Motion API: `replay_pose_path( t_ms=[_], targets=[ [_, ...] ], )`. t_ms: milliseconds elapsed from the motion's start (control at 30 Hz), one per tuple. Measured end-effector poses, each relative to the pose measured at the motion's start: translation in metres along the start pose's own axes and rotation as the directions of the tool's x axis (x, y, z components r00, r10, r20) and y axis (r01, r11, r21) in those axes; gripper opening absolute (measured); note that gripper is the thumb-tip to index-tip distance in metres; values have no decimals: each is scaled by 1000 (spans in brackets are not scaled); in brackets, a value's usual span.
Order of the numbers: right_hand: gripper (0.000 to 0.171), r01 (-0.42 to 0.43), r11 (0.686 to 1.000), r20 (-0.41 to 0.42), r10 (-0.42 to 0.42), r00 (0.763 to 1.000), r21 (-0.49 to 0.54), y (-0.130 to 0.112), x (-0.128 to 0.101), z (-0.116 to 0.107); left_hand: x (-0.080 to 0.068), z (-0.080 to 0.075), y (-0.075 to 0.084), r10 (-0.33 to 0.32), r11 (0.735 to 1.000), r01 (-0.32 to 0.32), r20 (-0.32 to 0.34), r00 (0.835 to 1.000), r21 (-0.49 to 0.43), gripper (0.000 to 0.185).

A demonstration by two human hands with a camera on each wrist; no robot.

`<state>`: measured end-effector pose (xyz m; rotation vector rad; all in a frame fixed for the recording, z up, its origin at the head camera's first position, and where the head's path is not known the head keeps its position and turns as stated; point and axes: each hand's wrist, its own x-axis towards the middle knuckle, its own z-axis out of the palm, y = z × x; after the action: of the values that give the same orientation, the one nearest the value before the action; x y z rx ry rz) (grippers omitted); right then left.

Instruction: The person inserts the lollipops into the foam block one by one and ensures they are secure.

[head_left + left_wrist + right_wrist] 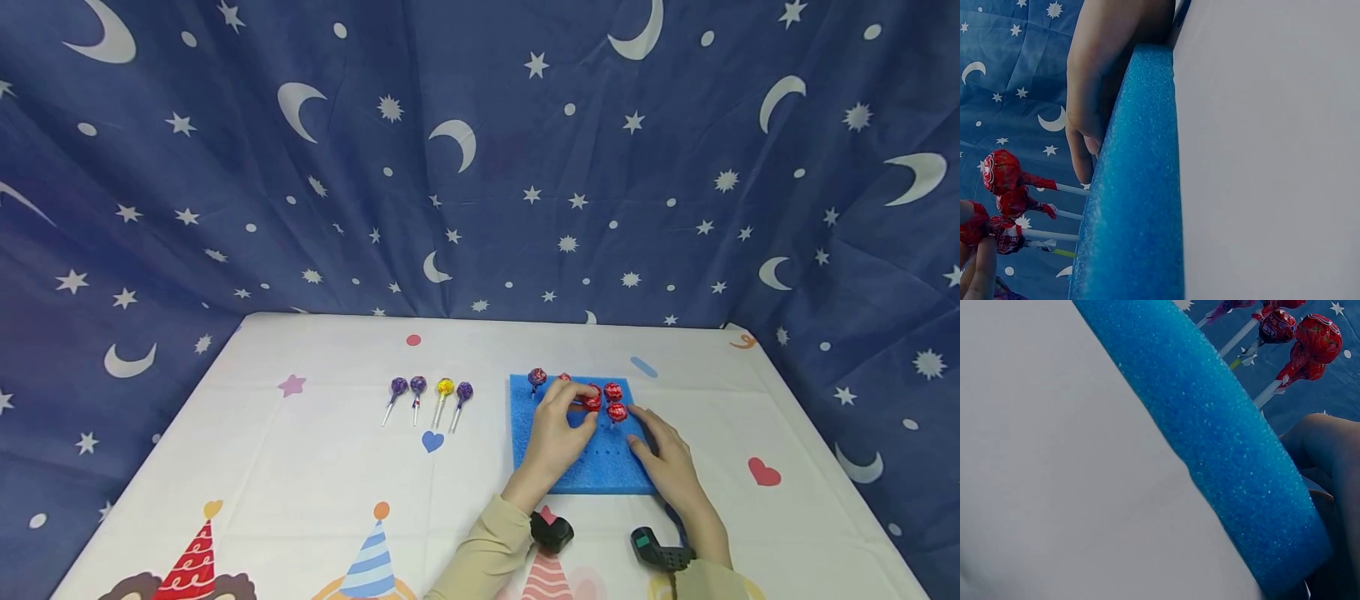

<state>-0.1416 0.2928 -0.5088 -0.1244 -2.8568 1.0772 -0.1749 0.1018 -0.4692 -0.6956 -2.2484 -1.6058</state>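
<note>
Several lollipops stand with their sticks in a blue foam block [600,477], on the right half of the table. My left hand [557,433] reaches over the block and pinches the head of a red-wrapped lollipop [975,226], whose white stick meets the foam. Right beside it stand two more red lollipops, one nearer [617,412] and one behind [612,391]. A purple-red lollipop [536,377] stands at the block's back left. At the block's right edge rests my right hand [670,467], fingers loosely bent and holding nothing. The left fingers partly cover other lollipops.
Left of the block, three purple lollipops [398,386] and a yellow one [445,387] lie in a row on the white printed tablecloth [300,467]. A dark blue curtain [480,167] with moons and stars hangs behind the table.
</note>
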Motion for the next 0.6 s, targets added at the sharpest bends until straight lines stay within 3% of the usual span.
replay_pose_path(
  t_ms=[600],
  targets=[
    [52,17,1000,-12,-17,1000,1,1,-1,1,0,3,0,10,999,-10,13,1000,-36,24]
  ],
)
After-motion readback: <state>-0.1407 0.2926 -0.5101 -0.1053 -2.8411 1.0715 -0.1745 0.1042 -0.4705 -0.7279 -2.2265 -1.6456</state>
